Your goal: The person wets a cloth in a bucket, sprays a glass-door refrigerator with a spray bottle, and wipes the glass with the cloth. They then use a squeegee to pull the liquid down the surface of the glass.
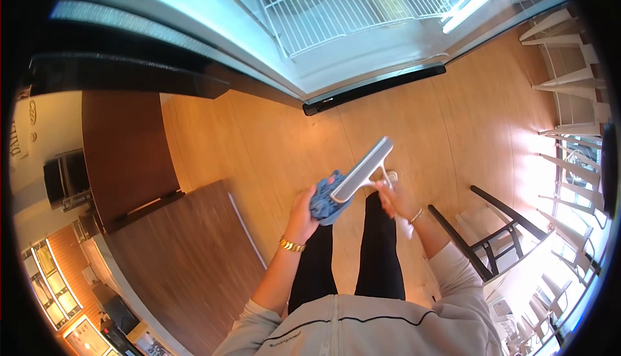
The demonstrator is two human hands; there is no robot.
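Note:
My left hand (301,215) is closed around a crumpled blue cloth (328,204), a gold bracelet at its wrist. My right hand (396,201) grips the handle of a squeegee (364,172) with a grey and white head. One end of the squeegee head touches the cloth; the other points up and to the right. Both hands are in front of my legs, above the wooden floor. Part of the squeegee handle is hidden by my right fingers.
Ahead stands an open refrigerated cabinet with white wire shelves (356,6) and a black lower edge (375,90). A brown wooden counter (187,265) is at my left. To the right are a black-legged stool (498,239) and several white chairs (569,84).

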